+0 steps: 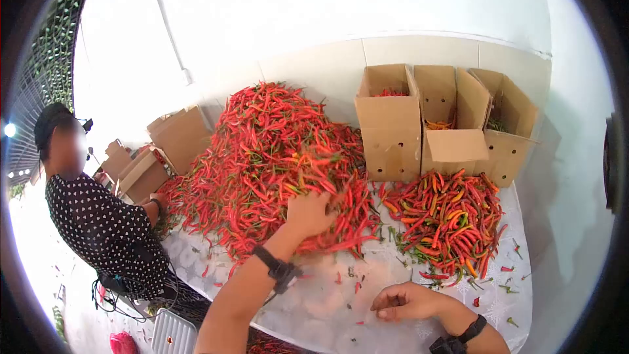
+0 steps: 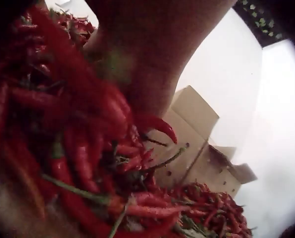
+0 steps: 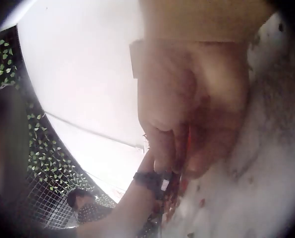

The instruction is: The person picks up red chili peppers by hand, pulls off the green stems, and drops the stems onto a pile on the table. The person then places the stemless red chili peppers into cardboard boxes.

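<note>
In the head view my left hand [image 1: 309, 214] lies on the front of a tall heap of red chilies [image 1: 262, 124], its fingertips hidden among them. Blurred chilies show just past it. The left wrist view has chilies [image 2: 83, 163] close up below the hand [image 2: 142, 59], whose fingers cannot be made out. My right hand [image 1: 409, 301] hovers over the table's front part, fingers loosely curled, nothing visible in it. From the right wrist, that hand [image 3: 192, 104] appears blurred, with a thin red streak between its fingers; whether it is held is unclear.
A smaller pile of red and orange chilies [image 1: 452, 223] lies at the right, before three cardboard boxes [image 1: 393, 131] holding chilies. Stems and bits dot the white tablecloth [image 1: 314, 308]. At the left a person [image 1: 105, 223] stands near more open boxes [image 1: 144, 174].
</note>
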`<state>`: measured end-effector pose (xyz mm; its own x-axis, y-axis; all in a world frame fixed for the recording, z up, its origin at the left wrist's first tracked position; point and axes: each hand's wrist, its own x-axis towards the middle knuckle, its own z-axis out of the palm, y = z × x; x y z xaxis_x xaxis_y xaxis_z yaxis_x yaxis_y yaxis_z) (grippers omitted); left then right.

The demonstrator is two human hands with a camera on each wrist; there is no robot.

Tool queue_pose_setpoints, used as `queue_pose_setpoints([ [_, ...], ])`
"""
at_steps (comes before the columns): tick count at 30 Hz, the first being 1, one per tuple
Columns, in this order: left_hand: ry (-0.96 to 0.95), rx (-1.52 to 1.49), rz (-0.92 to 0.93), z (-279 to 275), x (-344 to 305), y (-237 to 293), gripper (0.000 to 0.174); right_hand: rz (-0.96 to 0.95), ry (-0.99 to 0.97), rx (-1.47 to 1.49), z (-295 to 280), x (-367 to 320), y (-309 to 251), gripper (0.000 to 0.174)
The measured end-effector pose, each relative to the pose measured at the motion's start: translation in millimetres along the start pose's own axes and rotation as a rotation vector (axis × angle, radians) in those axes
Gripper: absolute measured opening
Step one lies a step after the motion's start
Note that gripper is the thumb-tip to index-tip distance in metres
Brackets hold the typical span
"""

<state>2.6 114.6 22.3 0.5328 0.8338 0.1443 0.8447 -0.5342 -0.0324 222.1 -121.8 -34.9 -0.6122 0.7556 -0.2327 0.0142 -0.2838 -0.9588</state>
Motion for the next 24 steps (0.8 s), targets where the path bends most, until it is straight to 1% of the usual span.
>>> queue_pose_setpoints([
  [2, -0.103, -0.094, 0.085, -10, -13, 6, 0.054, -0.061, 0.007, -0.145, 0, -2, -2, 0.033],
  [3, -0.133, -0.069, 0.134, -24, -17, 9, 0.051, -0.096, 0.013, -0.207, 1, -2, -1, 0.034],
  [5, -0.210, -0.015, 0.230, -54, -21, 12, 0.047, -0.103, -0.004, -0.255, 1, 1, 3, 0.036],
  [8, -0.272, -0.111, 0.279, -90, 14, 7, 0.043, -0.120, -0.036, -0.395, 3, 2, 1, 0.037],
  [9, -0.135, -0.123, 0.212, -100, 24, 10, 0.038, -0.126, -0.041, -0.458, 2, 1, -2, 0.037],
  [10, -0.027, -0.023, 0.085, -112, 36, 17, 0.038, -0.147, -0.034, -0.450, 3, 0, -3, 0.037],
  [11, 0.154, -0.013, 0.077, -104, 52, 8, 0.039, -0.163, -0.023, -0.442, 4, -1, -4, 0.037],
  [12, 0.208, 0.016, 0.053, -98, 71, 0, 0.042, -0.177, -0.009, -0.435, 5, -3, -4, 0.037],
  [13, 0.186, -0.061, 0.091, -94, 89, -10, 0.049, -0.189, -0.010, -0.416, 6, -5, -4, 0.036],
  [15, 0.045, -0.271, 0.140, -72, 133, -40, 0.063, -0.212, -0.014, -0.387, 6, -6, -7, 0.034],
  [16, 0.087, -0.268, 0.106, -59, 148, -50, 0.068, -0.198, -0.025, -0.387, 6, -5, -7, 0.034],
  [18, 0.169, -0.264, 0.033, -42, 162, -54, 0.079, -0.167, -0.053, -0.386, 5, -3, -4, 0.036],
  [21, 0.024, -0.782, -0.201, -13, 175, -56, 0.089, -0.253, -0.006, -0.384, 6, 1, -1, 0.034],
  [24, 0.117, -0.438, -0.200, 17, 195, -61, 0.096, -0.225, 0.006, -0.376, 5, -1, -9, 0.032],
])
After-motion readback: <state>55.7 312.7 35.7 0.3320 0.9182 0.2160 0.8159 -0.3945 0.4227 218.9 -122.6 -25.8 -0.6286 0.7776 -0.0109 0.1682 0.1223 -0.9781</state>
